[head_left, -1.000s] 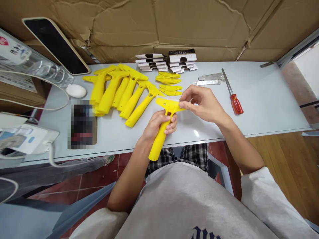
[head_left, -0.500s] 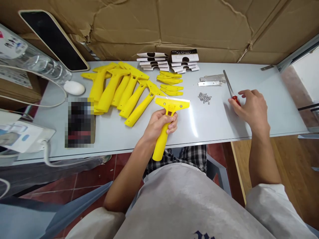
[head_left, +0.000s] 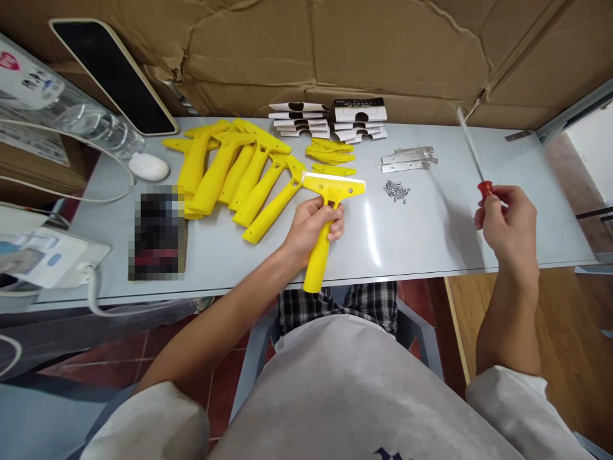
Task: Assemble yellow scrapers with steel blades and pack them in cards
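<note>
L hand (head_left: pixel 317 225) grips yellow scraper (head_left: pixel 318 260) by handle; R hand (head_left: pixel 512 220) clasps screwdriver (head_left: pixel 474 151) by red handle; sm. metal pcs (head_left: pixel 395 191) piled on table (head_left: pixel 421 246) btwn hands.

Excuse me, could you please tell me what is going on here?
The person's left grip holds a yellow scraper. The right grip holds a red-handled screwdriver above the table, well apart from the scraper. A pile of small metal fasteners lies between the two, and yellow scraper handles are heaped to the left.
</note>
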Demonstrator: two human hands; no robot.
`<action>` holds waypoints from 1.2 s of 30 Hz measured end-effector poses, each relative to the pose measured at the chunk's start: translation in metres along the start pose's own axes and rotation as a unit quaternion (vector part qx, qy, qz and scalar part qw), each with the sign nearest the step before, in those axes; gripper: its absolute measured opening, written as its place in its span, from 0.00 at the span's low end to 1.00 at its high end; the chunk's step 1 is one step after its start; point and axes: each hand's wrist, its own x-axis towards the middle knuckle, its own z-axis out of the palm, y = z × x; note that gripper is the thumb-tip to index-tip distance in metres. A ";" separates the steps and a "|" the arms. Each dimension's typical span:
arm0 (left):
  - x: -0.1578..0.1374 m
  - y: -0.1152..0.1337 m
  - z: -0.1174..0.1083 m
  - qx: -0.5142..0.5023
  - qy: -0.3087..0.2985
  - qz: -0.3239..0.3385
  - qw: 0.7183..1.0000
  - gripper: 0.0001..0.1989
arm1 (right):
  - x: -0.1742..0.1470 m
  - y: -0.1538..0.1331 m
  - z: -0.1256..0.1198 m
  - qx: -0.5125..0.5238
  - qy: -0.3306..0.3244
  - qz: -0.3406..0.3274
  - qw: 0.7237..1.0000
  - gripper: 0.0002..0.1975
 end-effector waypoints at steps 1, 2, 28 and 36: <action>-0.001 0.000 0.000 -0.002 -0.002 0.000 1.000 0.14 | -0.005 -0.007 0.003 0.086 -0.008 0.009 0.996 0.15; -0.001 0.000 0.001 -0.003 -0.004 0.000 1.000 0.13 | -0.010 -0.015 0.007 0.171 -0.030 0.009 0.985 0.16; -0.005 -0.004 0.004 0.007 -0.012 -0.021 1.000 0.14 | -0.047 -0.091 0.100 0.353 -0.343 -0.063 0.868 0.41; -0.005 -0.006 0.002 -0.002 -0.009 -0.015 1.000 0.12 | -0.048 -0.093 0.099 0.347 -0.344 -0.081 0.869 0.41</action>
